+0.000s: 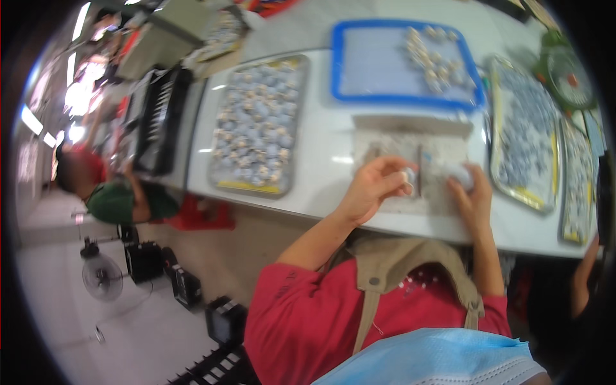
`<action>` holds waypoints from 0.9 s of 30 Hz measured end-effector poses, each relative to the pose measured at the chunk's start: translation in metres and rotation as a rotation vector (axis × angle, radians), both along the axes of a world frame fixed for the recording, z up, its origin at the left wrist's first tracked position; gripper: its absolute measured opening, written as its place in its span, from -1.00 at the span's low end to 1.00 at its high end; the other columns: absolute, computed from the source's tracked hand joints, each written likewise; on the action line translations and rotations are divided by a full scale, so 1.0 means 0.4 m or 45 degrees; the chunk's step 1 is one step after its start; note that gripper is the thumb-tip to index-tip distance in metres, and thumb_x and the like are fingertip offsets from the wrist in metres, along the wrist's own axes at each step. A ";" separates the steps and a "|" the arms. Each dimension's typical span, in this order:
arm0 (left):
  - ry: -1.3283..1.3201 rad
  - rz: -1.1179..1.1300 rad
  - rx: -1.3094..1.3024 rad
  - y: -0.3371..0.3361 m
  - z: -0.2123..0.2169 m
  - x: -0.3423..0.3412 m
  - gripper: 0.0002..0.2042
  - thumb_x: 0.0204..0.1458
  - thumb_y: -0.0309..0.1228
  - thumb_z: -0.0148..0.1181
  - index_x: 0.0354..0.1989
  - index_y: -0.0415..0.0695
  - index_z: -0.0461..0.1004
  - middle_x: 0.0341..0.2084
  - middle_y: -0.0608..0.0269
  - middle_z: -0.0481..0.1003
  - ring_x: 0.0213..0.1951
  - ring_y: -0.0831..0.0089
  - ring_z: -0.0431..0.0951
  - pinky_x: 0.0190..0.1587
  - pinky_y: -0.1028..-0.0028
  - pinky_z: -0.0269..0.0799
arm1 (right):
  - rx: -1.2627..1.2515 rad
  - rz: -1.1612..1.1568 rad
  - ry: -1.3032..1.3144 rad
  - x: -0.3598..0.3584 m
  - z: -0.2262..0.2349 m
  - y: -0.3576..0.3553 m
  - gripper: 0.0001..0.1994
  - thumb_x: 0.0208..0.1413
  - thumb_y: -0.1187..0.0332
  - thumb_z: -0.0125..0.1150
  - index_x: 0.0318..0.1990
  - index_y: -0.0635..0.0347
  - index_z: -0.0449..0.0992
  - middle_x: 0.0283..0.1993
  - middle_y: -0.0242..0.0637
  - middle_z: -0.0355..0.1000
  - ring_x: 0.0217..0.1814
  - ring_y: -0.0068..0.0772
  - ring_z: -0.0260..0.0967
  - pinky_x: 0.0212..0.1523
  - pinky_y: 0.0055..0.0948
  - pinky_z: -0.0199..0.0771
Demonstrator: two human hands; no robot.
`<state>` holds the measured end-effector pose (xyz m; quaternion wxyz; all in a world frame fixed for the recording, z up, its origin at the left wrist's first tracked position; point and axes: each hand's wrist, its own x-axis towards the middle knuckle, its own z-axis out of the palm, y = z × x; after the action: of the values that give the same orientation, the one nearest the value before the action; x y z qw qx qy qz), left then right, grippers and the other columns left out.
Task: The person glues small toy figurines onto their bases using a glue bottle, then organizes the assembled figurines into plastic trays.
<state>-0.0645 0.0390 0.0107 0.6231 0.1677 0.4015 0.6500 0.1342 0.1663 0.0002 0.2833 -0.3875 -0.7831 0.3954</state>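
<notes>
White glossy tabletop point(333, 144) runs across the upper half of the view, its near edge bowed by the lens. Pale concrete floor point(96, 321) lies to your left, with a small standing fan point(101, 276) and dark boxes point(144, 260) on it; bright strip lights glare at the far left wall. A seated person in a green top point(115, 202) is at the table's left end.

On the table: a rectangular metal tray of small pale shell-like pieces point(256, 125) to your left; a blue-rimmed flat tray point(359, 64) straight ahead, pieces bunched in its right part; two more metal trays of greyish pieces point(523, 135) to your right, a green round-faced scale point(568, 74) behind them.

Directly before you, a grey stained work board point(398, 144) lies flat near the table edge.

Your left hand point(375, 186) is curled shut around a small pale rounded piece point(409, 174), over the board's middle. Your right hand point(471, 192) rests on the board's right side, fingers closed over a whitish rounded object point(459, 172). Motion blur hides what exactly each piece is. A thin dark upright strip point(420, 170) stands between your two hands
</notes>
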 end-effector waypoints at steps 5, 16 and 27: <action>0.035 0.117 0.012 -0.051 -0.034 0.094 -0.71 0.05 -0.54 0.08 -0.03 -0.24 0.29 -0.10 0.12 0.42 -0.21 0.43 0.49 -0.20 0.59 0.40 | -0.278 -0.126 0.249 0.033 0.023 -0.036 -0.75 0.04 0.34 0.19 -0.16 0.24 0.35 -0.35 -0.39 0.39 -0.33 -0.62 0.28 -0.31 -0.61 0.29; 0.339 0.096 -0.061 -0.066 -0.028 0.157 -0.67 0.00 -0.63 0.11 -0.02 -0.29 0.30 -0.40 0.17 0.50 -0.34 0.54 0.49 -0.29 0.60 0.39 | 0.533 0.094 0.200 0.099 0.097 -0.093 -0.67 -0.32 0.34 0.46 -0.42 0.25 0.43 -0.53 -0.35 0.30 -0.46 -0.40 0.12 -0.48 -0.51 0.17; 0.342 0.128 -0.049 -0.072 -0.034 0.157 -0.66 -0.03 -0.65 0.14 -0.03 -0.28 0.30 -0.42 0.16 0.50 -0.34 0.55 0.49 -0.28 0.61 0.39 | 0.588 0.107 0.112 0.062 0.131 -0.115 -0.67 -0.38 0.31 0.49 -0.50 0.26 0.44 -0.56 -0.35 0.37 -0.50 -0.36 0.10 -0.51 -0.46 0.16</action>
<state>-0.0016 0.0101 -0.0030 0.5334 0.2208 0.5016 0.6443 0.1590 0.1205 0.0526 0.3815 -0.2617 -0.8552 0.2338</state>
